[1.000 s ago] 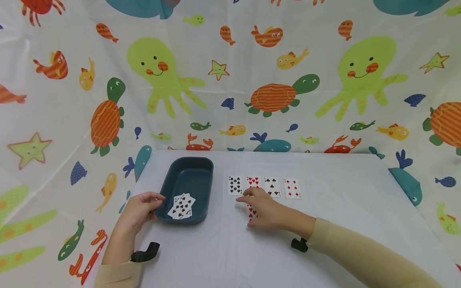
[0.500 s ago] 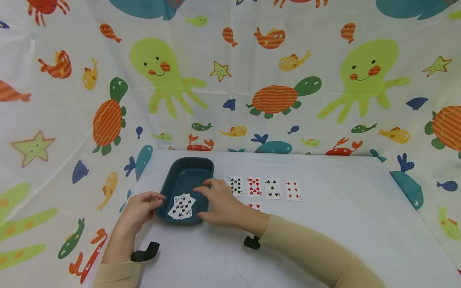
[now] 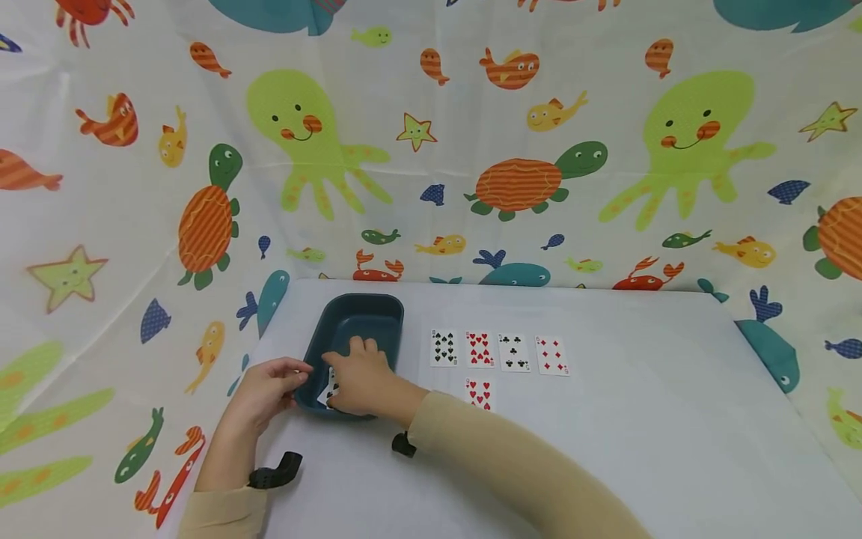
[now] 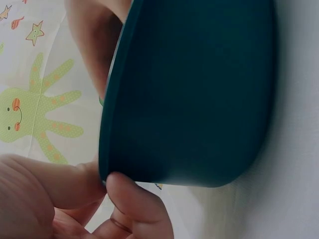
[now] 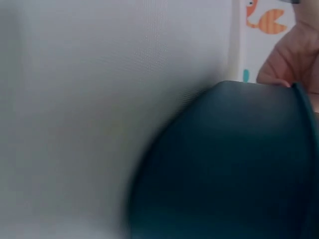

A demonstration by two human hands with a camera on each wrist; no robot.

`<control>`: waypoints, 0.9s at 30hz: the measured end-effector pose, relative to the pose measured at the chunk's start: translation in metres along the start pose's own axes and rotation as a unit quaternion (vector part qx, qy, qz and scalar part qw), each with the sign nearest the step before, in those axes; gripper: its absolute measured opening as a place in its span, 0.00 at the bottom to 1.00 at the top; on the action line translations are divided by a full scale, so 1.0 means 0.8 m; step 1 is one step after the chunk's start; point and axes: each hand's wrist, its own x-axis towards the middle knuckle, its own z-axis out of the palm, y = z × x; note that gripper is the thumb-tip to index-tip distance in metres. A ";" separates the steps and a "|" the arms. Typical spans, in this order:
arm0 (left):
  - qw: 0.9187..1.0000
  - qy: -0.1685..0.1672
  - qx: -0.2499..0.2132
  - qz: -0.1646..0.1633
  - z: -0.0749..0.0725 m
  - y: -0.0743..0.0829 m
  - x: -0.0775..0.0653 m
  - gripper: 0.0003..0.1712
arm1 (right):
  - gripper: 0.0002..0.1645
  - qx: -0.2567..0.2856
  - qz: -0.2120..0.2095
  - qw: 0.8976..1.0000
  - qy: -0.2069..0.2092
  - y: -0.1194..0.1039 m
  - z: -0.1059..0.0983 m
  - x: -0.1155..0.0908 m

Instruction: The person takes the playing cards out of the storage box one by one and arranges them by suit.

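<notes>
A dark teal plastic tray (image 3: 360,318) stands on the table's left side. My left hand (image 3: 269,389) pinches its left rim between thumb and fingers; the left wrist view shows that pinch at the tray's corner (image 4: 199,124). Over the tray's near end is my right hand (image 3: 364,382), fingers apart and pointing down at white spade playing cards (image 3: 326,394). The hand covers most of these cards, and whether it touches them is hidden. In the right wrist view only the tray's outer wall (image 5: 224,164) and the left hand (image 5: 294,59) show.
Right of the tray lies a row of face-up cards: spades (image 3: 444,348), hearts (image 3: 480,349), clubs (image 3: 515,352) and diamonds (image 3: 552,356). Below the row another hearts card (image 3: 479,392) is partly behind the right sleeve (image 3: 485,442). A sea-animal curtain (image 3: 417,247) hangs behind the table.
My right hand has moved left from the lower hearts card, across the tray's right rim, to above the cards inside. The left hand has kept its hold on the rim.
</notes>
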 end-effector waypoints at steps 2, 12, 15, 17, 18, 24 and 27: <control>1.000 0.001 -0.002 -0.001 0.000 0.000 0.001 0.15 | 0.47 -0.008 0.011 1.000 -0.009 -0.004 0.002 0.004; 1.000 -0.002 -0.006 0.000 0.000 0.002 0.000 0.15 | 0.46 -0.020 0.032 0.999 -0.037 -0.004 0.011 0.017; 1.000 0.000 -0.005 -0.002 0.000 0.003 -0.001 0.15 | 0.46 -0.028 0.028 0.999 -0.032 -0.005 0.013 0.020; 1.000 0.001 -0.006 -0.003 0.000 0.003 0.000 0.15 | 0.44 -0.033 0.025 0.999 -0.027 -0.005 0.015 0.022; 1.000 0.001 -0.007 -0.001 0.000 0.003 0.000 0.15 | 0.44 -0.035 0.024 0.999 -0.025 -0.006 0.015 0.022; 1.000 -0.002 -0.011 -0.003 0.000 0.000 0.002 0.14 | 0.43 -0.035 0.023 0.999 -0.027 -0.007 0.016 0.024; 1.000 -0.002 -0.012 -0.003 0.000 -0.001 0.002 0.15 | 0.43 -0.036 0.016 0.999 -0.028 -0.007 0.015 0.024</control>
